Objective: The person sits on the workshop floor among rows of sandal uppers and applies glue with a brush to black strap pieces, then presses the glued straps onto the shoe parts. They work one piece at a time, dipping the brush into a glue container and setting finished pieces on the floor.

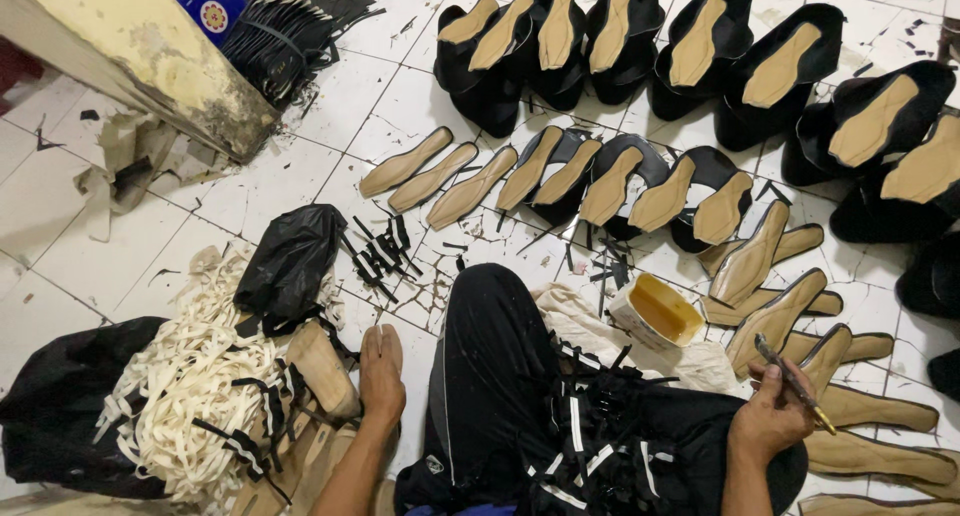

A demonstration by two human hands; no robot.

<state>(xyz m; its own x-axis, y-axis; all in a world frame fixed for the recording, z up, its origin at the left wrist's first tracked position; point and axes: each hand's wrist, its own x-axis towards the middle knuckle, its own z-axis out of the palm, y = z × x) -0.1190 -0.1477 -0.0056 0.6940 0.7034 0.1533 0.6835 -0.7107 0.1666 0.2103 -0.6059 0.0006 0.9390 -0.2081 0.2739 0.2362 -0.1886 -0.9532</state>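
The right hand (772, 416) is closed on one thin brush (795, 384); the left hand (381, 374) lies flat, fingers apart, on the tile floor (60, 206). One glue tub (655, 312) sits just left of the brush. Beyond it lie roughly eight tan insoles (470, 188), partly overlapped.

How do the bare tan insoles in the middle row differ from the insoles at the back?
The bare insoles lie flat on the white tile floor, with nothing around them; the back-row insoles sit on black shoe uppers. The bare ones fan out side by side, touching; the back ones stand apart, each in its own upper. Both are tan and foot-shaped.
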